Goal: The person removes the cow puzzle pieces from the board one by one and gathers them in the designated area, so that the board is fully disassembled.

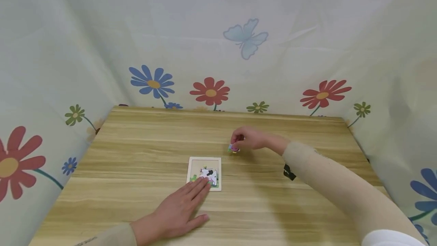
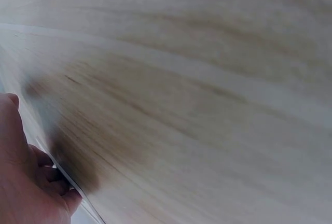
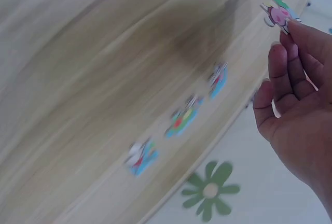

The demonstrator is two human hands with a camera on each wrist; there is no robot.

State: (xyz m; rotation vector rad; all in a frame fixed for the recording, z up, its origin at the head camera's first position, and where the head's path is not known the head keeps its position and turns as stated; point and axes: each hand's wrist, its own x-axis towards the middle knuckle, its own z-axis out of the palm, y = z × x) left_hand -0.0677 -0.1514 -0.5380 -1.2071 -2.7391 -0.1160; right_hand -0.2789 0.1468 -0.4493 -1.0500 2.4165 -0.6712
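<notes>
A puzzle board (image 1: 205,161) with a pale frame lies on the wooden table; a black-and-white cow piece (image 1: 211,177) is in its lower part. My left hand (image 1: 179,208) rests with straight fingers over the board's lower left, covering part of the picture. In the left wrist view that hand (image 2: 31,177) is at the lower left, by the board's edge. Up and to the right of the board, my right hand (image 1: 250,138) pinches a small puzzle piece (image 3: 280,14) with a pink figure and green and blue parts, held above the table.
Three more coloured puzzle pieces, a lower one (image 3: 141,156), a middle one (image 3: 184,116) and an upper one (image 3: 218,80), lie near a table edge in the right wrist view. Flower-printed cloth (image 1: 184,41) hangs around the table (image 1: 153,139). A small black object (image 1: 289,172) shows beside the right sleeve.
</notes>
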